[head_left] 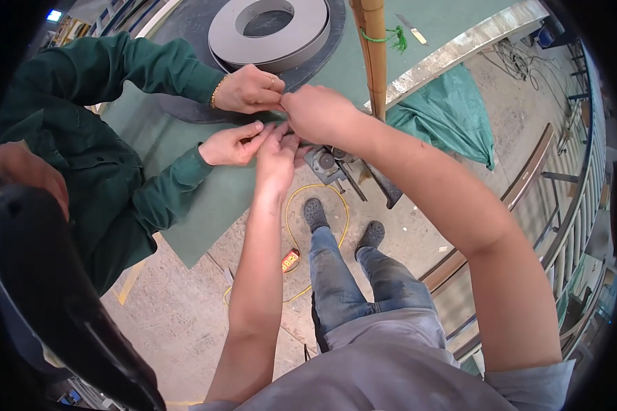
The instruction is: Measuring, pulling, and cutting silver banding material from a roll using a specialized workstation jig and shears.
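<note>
My right hand (317,115) is closed in a pinch at the table's edge, its fingertips meeting those of a co-worker's hand (250,89). Whatever lies between them is too small or hidden to make out. Just below, my left hand (277,149) has its fingers bent together, the tips partly covered by my right hand. The co-worker's other hand (232,144), in a green sleeve, reaches in beside my left fingers. Under my right wrist sits a grey metal vise-like fixture (325,164) at the table edge.
Behind the hands, a large grey ring (315,48) rests on a dark round disc on the green table (206,226). A bamboo pole (375,61) with green string stands at right. A knife (412,31), curved metal strip (452,55), green tarp (452,116) and yellow cable (348,216) surround it.
</note>
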`<action>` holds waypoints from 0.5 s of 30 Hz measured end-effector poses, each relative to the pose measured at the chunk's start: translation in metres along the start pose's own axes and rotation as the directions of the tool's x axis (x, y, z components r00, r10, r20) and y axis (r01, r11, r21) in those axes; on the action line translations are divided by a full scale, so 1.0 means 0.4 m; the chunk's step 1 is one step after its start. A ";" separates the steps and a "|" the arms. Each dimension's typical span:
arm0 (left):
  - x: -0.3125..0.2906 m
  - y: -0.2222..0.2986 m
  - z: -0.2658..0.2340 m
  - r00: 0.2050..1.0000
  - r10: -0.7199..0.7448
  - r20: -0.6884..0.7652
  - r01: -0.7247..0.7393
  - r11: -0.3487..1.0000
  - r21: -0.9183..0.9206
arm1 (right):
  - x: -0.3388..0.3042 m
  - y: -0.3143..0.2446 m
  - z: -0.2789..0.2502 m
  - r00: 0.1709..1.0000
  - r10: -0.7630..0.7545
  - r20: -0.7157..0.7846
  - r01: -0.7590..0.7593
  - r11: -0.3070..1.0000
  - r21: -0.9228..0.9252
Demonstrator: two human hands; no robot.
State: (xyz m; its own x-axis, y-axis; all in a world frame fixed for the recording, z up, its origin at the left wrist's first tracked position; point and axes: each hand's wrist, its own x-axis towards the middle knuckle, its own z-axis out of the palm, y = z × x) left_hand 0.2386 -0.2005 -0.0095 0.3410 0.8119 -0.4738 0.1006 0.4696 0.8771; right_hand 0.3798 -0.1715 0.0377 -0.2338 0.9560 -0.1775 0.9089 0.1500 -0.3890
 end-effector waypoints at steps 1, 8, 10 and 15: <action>0.026 -0.006 -0.010 0.996 0.086 0.006 -0.085 0.994 -0.074 | -0.005 0.004 0.006 1.000 0.000 -0.003 0.000 1.000 0.022; 0.103 0.008 -0.051 0.976 0.182 0.124 -0.062 0.766 -0.639 | -0.044 -0.009 -0.004 0.995 -0.017 -0.098 0.020 0.999 0.036; 0.115 -0.006 -0.060 0.972 0.157 0.174 -0.022 0.800 -0.600 | -0.049 -0.015 -0.003 0.996 0.008 -0.091 -0.006 1.000 0.022; 0.113 0.020 -0.031 0.989 0.013 0.144 0.048 0.911 -0.409 | -0.058 0.004 0.001 0.996 0.033 -0.081 -0.031 0.999 0.028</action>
State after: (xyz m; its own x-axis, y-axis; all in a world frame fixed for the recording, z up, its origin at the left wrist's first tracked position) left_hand 0.2433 -0.1558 -0.0248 0.4735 0.7594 -0.4462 -0.2743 0.6085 0.7446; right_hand 0.3864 -0.1936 0.0407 -0.1749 0.9777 -0.1166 0.9059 0.1134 -0.4080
